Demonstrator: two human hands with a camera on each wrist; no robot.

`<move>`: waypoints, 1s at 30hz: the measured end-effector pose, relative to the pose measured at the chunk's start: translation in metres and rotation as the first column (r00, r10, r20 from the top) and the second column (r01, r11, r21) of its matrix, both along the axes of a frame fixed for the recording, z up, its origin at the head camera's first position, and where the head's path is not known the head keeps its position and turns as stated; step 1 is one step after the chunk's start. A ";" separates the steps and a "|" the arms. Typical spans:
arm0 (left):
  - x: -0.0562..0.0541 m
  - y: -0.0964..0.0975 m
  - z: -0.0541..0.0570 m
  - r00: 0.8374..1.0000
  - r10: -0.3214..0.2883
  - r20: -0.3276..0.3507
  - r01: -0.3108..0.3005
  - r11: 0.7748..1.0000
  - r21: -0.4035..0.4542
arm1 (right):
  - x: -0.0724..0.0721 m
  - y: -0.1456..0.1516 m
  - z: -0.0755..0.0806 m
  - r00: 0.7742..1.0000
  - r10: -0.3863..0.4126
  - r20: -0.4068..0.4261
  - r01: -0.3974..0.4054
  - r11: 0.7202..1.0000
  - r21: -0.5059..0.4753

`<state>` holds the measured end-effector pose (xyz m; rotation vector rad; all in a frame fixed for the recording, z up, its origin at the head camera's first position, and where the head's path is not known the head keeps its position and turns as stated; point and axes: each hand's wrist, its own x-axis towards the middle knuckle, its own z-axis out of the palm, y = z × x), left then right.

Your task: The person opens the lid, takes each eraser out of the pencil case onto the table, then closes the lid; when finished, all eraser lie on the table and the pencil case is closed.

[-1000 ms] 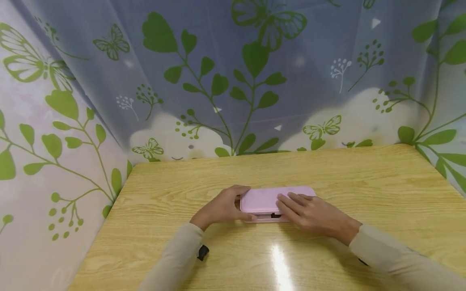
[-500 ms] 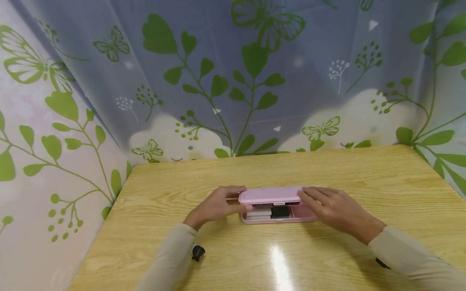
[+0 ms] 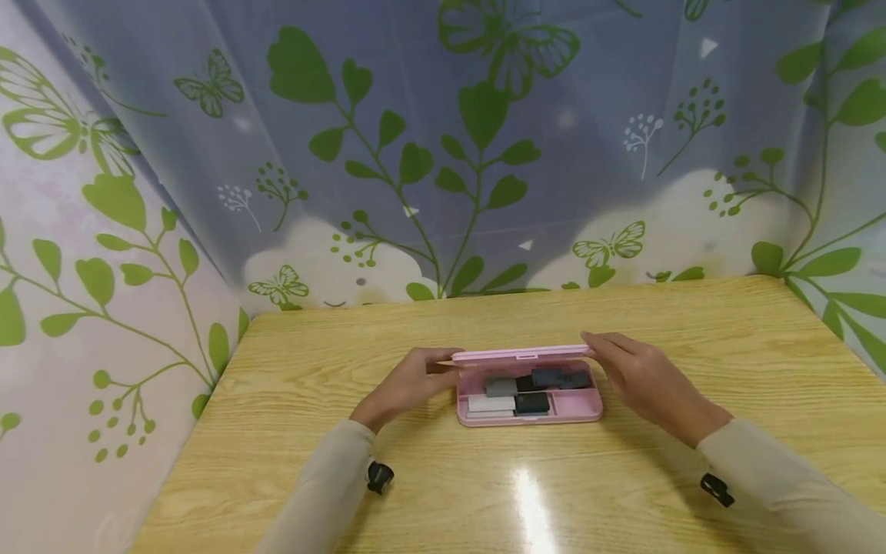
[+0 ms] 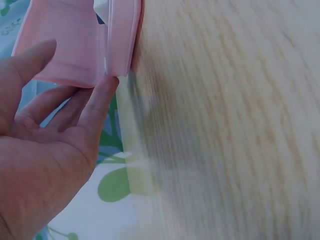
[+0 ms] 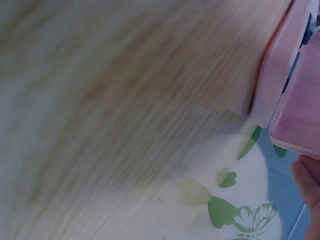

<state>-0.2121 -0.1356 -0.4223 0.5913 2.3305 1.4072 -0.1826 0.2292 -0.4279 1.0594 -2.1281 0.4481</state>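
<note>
A pink pencil case lies on the wooden table with its lid raised. Inside are white blocks, a black block and several dark grey pieces; their exact kind is too small to tell. My left hand is at the case's left end, fingers extended. In the left wrist view a fingertip of that hand touches the hinge corner, and the thumb lies before the lid's inner face. With its fingers, my right hand holds the lid's right edge; the right wrist view catches only part of this hand.
The wood-grain table spreads around the case. Behind it hangs a blue curtain printed with green leaves and butterflies, and a similar pale panel borders the left. Black straps show at both sleeves.
The lid has swung from nearly closed up and back, uncovering the contents. My right hand has shifted from the lid's top to its right edge. The left hand stays at the left end.
</note>
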 end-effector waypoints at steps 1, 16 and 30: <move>-0.001 0.000 -0.001 1.000 0.004 -0.003 -0.003 1.000 0.013 | -0.002 0.000 0.000 1.000 0.000 0.018 0.001 1.000 -0.021; -0.009 0.011 -0.011 0.984 0.125 0.130 -0.143 0.980 0.137 | -0.022 -0.008 -0.003 0.908 -0.081 0.411 0.199 0.947 -0.254; -0.015 0.017 -0.018 0.947 0.239 0.217 -0.271 0.953 0.137 | -0.025 -0.010 -0.004 0.658 0.062 0.750 0.351 0.856 -0.379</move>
